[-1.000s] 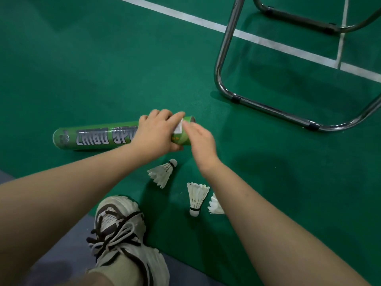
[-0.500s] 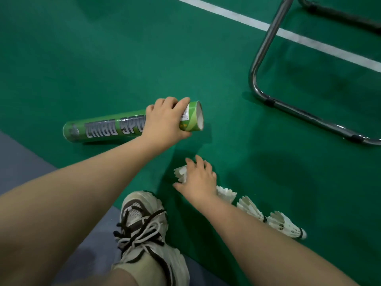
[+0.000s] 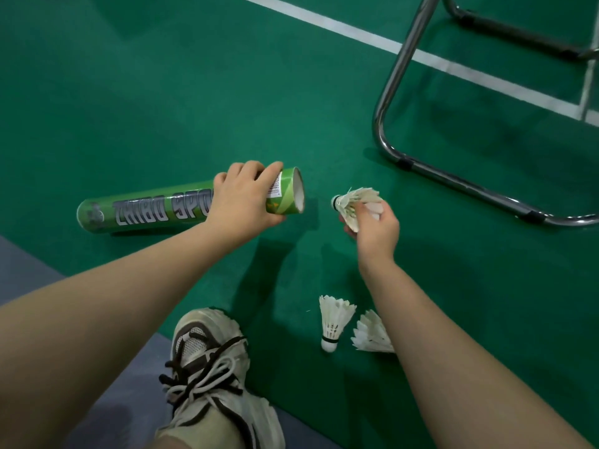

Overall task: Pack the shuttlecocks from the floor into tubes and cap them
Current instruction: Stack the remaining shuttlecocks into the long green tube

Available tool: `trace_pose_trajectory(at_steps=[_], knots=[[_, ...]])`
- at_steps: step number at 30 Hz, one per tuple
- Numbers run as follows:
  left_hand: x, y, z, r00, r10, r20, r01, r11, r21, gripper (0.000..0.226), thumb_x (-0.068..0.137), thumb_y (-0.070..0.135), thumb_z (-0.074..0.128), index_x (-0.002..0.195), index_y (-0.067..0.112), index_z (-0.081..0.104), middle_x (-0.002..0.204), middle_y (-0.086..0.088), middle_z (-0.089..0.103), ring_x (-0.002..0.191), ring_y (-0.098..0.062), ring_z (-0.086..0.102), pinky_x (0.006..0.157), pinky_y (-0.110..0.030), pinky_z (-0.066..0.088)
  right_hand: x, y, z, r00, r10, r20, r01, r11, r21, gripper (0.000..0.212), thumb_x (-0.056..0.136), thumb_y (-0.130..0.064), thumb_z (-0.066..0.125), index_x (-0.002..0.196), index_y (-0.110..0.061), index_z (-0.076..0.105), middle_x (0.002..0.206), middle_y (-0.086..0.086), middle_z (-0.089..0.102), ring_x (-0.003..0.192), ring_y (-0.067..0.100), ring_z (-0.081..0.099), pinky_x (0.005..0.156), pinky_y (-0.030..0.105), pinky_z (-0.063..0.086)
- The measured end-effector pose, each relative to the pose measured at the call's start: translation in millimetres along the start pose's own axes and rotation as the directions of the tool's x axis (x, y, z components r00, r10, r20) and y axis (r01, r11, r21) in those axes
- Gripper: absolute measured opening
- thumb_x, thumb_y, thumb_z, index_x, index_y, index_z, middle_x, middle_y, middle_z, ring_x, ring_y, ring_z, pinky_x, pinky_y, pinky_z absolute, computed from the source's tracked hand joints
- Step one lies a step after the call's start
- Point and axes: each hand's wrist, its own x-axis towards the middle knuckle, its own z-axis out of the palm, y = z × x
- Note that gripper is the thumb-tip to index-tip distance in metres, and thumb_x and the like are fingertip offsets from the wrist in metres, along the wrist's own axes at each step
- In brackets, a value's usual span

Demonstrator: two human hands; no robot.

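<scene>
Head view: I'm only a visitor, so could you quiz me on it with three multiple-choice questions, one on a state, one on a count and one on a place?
1. The end of the green tube that faces the right hand is:
A. capped
B. open
C. crushed flat

2. How many shuttlecocks lie loose on the floor?
A. two
B. five
C. none

3. Where do they lie?
A. inside the chair frame
B. on top of the white line
C. just right of the shoe

Answers:
1 B: the pale hollow inside shows at the tube's mouth.
2 A: two white feathered ones lie side by side.
3 C: both lie on the green next to the shoe, by the right forearm.
</scene>
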Motion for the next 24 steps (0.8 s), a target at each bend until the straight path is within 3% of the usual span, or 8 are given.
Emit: trace_pose_trajectory(at_steps=[2,5,8,14,16,19,22,24], knots=[[-1,5,0,1.0,0.003,0.002,-0.003,1.0,0.001,0.081,0.07,0.045,0.072,0.138,0.025,0.035,0.124,-0.007,0.047,0.115,-0.029,0.038,0.095,-0.043,0.028,7,-14,-7,0.993,0.051,0.109,-0.067,0.986,0.151,0.017,0.087,-0.006,0.056,0.08,-0.021,0.061,0.079,0.002,0.063,0.074,0.021,0.062,0.064,0.028,0.052],[-3,21,0,0.999,0.035,0.014,-0.035,0.999,0.005,0.081,0.07,0.046,0.072,0.139,0.025,0.034,0.124,-0.007,0.047,0.115,-0.029,0.038,0.095,-0.042,0.029,5,-27,-11,0.95,0.044,0.309,-0.097,0.983,0.158,0.024,0.088,-0.001,0.05,0.079,-0.02,0.061,0.076,-0.001,0.061,0.067,0.011,0.056,0.058,0.019,0.046],[-7,42,3,0.996,0.086,0.016,-0.086,0.996,-0.003,0.082,0.07,0.049,0.071,0.139,0.025,0.034,0.125,-0.006,0.047,0.116,-0.028,0.038,0.095,-0.042,0.028,-1,-30,-8,0.917,0.045,0.396,-0.122,0.978,0.17,0.024,0.085,0.003,0.054,0.078,-0.018,0.062,0.072,-0.004,0.063,0.059,0.005,0.057,0.057,0.019,0.044],[-11,74,4,0.986,0.155,-0.057,-0.158,0.986,-0.053,0.081,0.066,0.047,0.073,0.136,0.024,0.041,0.119,-0.005,0.051,0.112,-0.028,0.042,0.09,-0.04,0.029,1,-17,-15,0.983,0.07,0.169,-0.05,0.992,-0.118,0.021,0.082,-0.017,0.063,0.096,-0.018,0.048,0.084,-0.002,0.054,0.076,0.016,0.053,0.07,0.029,0.042],[-12,80,5,0.983,0.174,-0.05,-0.176,0.983,-0.052,0.081,0.066,0.047,0.073,0.137,0.024,0.04,0.119,-0.005,0.051,0.112,-0.027,0.042,0.091,-0.04,0.029,0,-17,-23,0.997,-0.024,0.074,0.035,0.988,-0.147,0.023,0.082,-0.025,0.066,0.092,-0.018,0.047,0.081,-0.005,0.049,0.072,0.012,0.049,0.07,0.028,0.041],[-8,84,5,0.985,0.163,-0.051,-0.166,0.985,-0.045,0.08,0.068,0.048,0.071,0.137,0.026,0.038,0.122,-0.004,0.049,0.114,-0.027,0.04,0.093,-0.041,0.029,-11,-18,-36,0.96,-0.271,-0.068,0.269,0.963,-0.036,0.019,0.085,-0.025,0.062,0.076,-0.023,0.045,0.076,-0.007,0.046,0.069,0.008,0.044,0.071,0.027,0.037],[-5,86,5,0.988,0.152,-0.038,-0.154,0.987,-0.037,0.081,0.068,0.047,0.071,0.138,0.026,0.036,0.123,-0.004,0.048,0.115,-0.027,0.04,0.092,-0.041,0.029,-25,-13,-41,0.92,-0.389,0.039,0.389,0.921,0.017,0.012,0.082,-0.039,0.051,0.073,-0.031,0.052,0.079,-0.006,0.056,0.075,0.011,0.051,0.073,0.03,0.042],[-7,89,8,0.986,0.16,-0.037,-0.161,0.987,-0.029,0.08,0.068,0.046,0.071,0.137,0.025,0.037,0.122,-0.005,0.049,0.114,-0.027,0.041,0.092,-0.041,0.029,-29,-8,-41,0.911,-0.378,0.168,0.378,0.925,0.03,0.024,0.08,-0.049,0.046,0.077,-0.029,0.061,0.086,0.002,0.064,0.083,0.019,0.057,0.078,0.035,0.046]])
